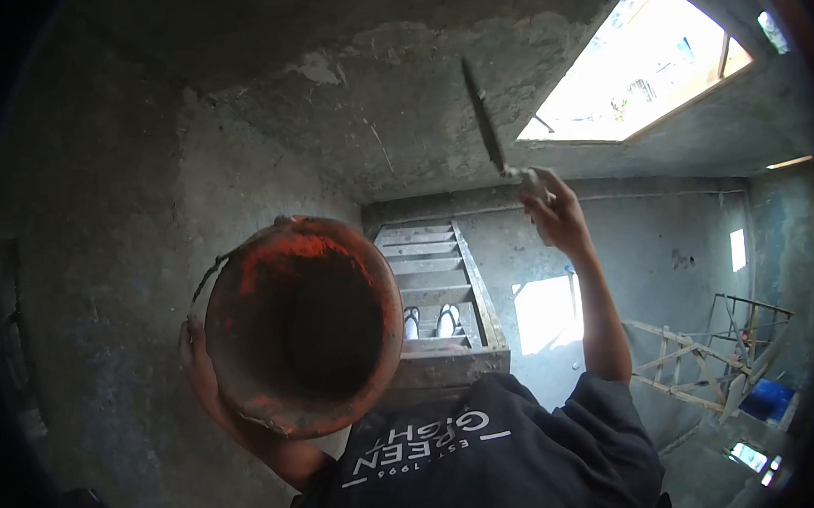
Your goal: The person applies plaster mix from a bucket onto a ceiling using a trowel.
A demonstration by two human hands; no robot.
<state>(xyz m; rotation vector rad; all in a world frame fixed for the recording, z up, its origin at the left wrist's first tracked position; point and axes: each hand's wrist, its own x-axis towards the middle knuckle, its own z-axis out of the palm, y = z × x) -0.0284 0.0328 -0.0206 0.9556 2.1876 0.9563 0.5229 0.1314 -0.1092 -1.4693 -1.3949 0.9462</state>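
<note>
My left hand [198, 358] is wrapped around the outer side of an orange bucket [254, 279], its fingertips showing at the left near the wire handle. The bucket's mouth tips toward me; grey residue coats the inside, and its bottom lies in dark shadow. On the other side, my right hand [555, 213] is raised with its fingers closed around the handle of a trowel [485, 119]. The narrow, dark blade points upward, overlapping the rough cement surface [400, 100] in this view.
Below me is a wooden ladder [436, 295], with my feet in flip-flops [447, 321] on it. A bright opening [644, 71] cuts the surface at upper right. Wooden framing [694, 369] and a blue object [768, 400] stand at lower right. A bare wall [109, 294] rises at left.
</note>
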